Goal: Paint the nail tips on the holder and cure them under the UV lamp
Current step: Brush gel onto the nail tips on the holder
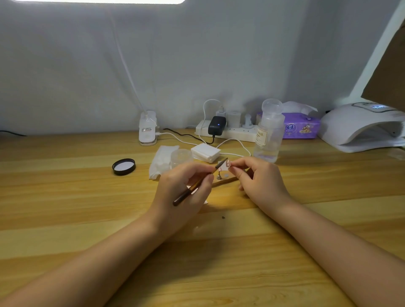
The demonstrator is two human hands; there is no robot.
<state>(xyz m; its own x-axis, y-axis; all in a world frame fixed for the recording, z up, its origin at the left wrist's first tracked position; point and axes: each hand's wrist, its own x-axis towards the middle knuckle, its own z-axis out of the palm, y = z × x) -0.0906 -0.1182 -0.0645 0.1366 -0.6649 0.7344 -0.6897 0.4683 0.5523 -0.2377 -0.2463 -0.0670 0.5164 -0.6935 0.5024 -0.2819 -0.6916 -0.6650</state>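
A pale striped wooden desk (65, 197) runs up to a grey-white fabric backdrop (197, 54); a bright light panel (98, 1) is cut off at the top edge, and a brown cardboard sheet (388, 72) leans in at the upper right.

The left hand (182, 190) has its fingers curled round a brown-handled nail brush (197, 184), the bristle end pointing up and right toward the other hand. The right hand (260, 177) pinches a small pale nail tip (228, 163) between thumb and forefinger, just beside the brush tip; whether bristles touch it is too small to tell. Below the fingertips of both hands lies the wooden holder (225, 180), with a metal peg (219, 176) and a grey disc (226, 175) showing; the rest is hidden behind the right hand's fingers.

Behind the left hand's fingers are a clear empty jar (182, 156), partly hidden by the knuckles, crumpled white wipes (158, 164) and a stack of cotton pads (206, 152). A black jar lid (124, 167) lies well to the left. Beyond the right hand's fingers stands a clear pump bottle (268, 131) whose label is only partly legible, with a purple tissue pack (300, 128) behind it. The white UV lamp (361, 129) sits far right, cut off by the frame. A power strip (228, 131) with a black adapter (217, 125) and a white lamp clamp (148, 129) line the backdrop.
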